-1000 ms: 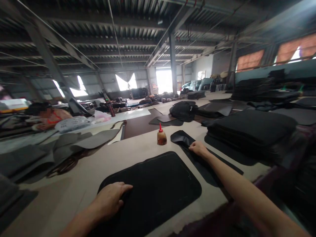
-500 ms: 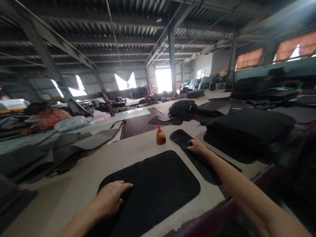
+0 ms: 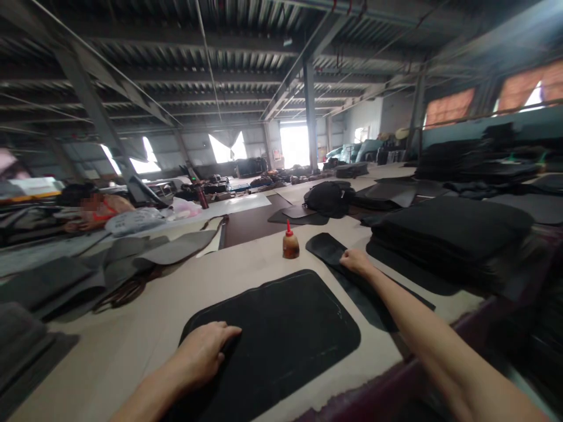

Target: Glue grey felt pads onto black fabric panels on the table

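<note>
A large black panel with rounded corners [image 3: 285,334] lies flat on the pale tabletop in front of me. My left hand [image 3: 204,349] rests on its left part, index finger stretched out and thumb lower down; the other fingers are largely hidden. To the right lies a narrow black strip [image 3: 323,246], angled away from me. Over this strip my right hand [image 3: 355,261] is closed, its fingers curled down; whatever they pinch is hidden. A small bottle with a red pointed nozzle [image 3: 290,245], holding brown liquid, stands upright between panel and strip, beyond the panel's far edge.
A tall stack of black pieces [image 3: 453,234] stands at the right. Grey sheets [image 3: 127,258] lie loosely along the left. Behind the bottle is a black bundle [image 3: 329,198]. Another person [image 3: 105,205] is at the far left. The table's torn front edge [image 3: 343,398] runs below me.
The whole view has shifted slightly, so things sit a little further right. My right hand's fingers have turned downward over the strip. My left hand stays on the panel.
</note>
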Action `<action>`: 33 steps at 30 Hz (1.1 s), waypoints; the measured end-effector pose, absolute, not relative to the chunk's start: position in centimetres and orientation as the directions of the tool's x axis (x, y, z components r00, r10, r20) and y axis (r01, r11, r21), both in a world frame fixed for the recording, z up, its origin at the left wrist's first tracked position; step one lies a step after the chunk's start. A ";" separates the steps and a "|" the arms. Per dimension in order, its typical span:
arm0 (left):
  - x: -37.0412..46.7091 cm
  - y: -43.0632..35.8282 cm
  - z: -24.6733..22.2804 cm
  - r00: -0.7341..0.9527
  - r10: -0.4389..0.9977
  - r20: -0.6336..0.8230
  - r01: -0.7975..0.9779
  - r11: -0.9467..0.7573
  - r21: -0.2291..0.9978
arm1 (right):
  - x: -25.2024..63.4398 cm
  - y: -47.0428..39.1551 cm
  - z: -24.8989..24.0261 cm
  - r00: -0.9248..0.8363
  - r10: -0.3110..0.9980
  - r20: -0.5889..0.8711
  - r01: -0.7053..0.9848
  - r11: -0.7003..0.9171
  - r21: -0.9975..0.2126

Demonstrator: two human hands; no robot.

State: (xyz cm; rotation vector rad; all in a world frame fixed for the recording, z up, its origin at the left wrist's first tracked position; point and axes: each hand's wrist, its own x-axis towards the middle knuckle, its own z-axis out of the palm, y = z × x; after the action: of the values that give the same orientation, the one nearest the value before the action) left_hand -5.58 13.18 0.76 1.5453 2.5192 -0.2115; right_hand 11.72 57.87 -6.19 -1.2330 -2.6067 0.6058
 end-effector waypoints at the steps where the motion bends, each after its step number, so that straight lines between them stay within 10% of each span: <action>1: -5.7 13.2 0.7 -0.445 0.868 -0.222 0.892 0.450 -0.027 | 11.9 57.9 -6.3 -0.629 0.777 -0.001 0.696 0.563 -0.446; 33: -5.3 13.6 0.8 -0.460 0.851 -0.253 0.886 0.459 -0.068 | 10.6 58.4 -6.3 -0.631 0.774 0.052 0.687 0.588 -0.427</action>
State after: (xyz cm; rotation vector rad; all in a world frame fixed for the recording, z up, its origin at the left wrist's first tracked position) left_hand -5.31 13.59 0.85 1.5194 2.5224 -0.2828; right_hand 10.65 58.38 -6.33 -1.2101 -2.5863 0.5480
